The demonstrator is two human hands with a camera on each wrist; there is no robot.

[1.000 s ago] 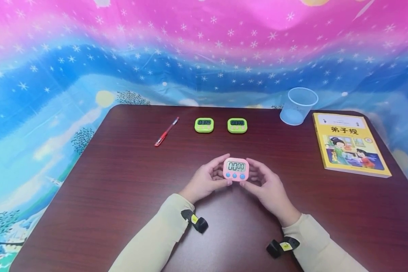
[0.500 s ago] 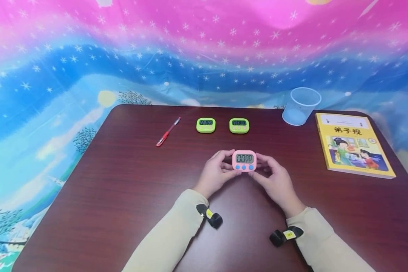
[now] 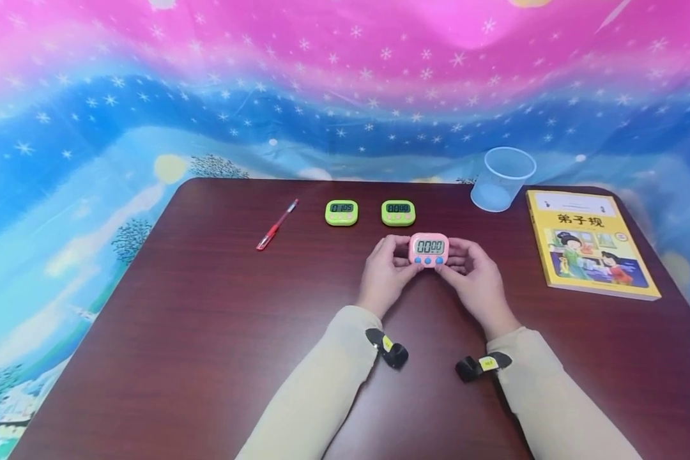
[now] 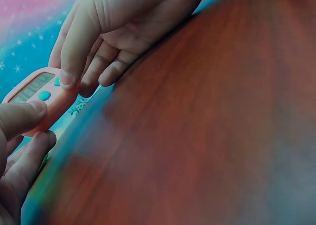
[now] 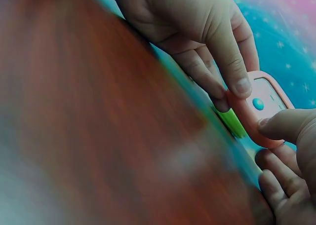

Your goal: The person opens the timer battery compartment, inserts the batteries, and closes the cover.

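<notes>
A pink digital timer (image 3: pixel 429 250) with blue buttons and a 00:00 display is held up between both hands, its face toward the head camera. My left hand (image 3: pixel 384 273) pinches its left side, thumb at the lower corner and index finger along the upper edge. On the opposite side my right hand (image 3: pixel 476 280) grips it the same way. Both wrist views show the thumbs on the pink casing (image 4: pixel 61 99), close to the buttons. Behind the hands lie a green timer (image 3: pixel 342 213) reading 01:05 and another green timer (image 3: pixel 398 213) to its right.
A red pen (image 3: pixel 277 225) lies at the back left of the dark wooden table (image 3: pixel 207 332). Toward the back right stand a clear plastic cup (image 3: pixel 501 180) and a yellow book (image 3: pixel 592 246). A patterned cloth (image 3: pixel 345 83) hangs behind the table.
Both hands have carried the pink timer away from the body and to the right, closer to the green timers. The left green timer's display went from 01:04 to 01:05.
</notes>
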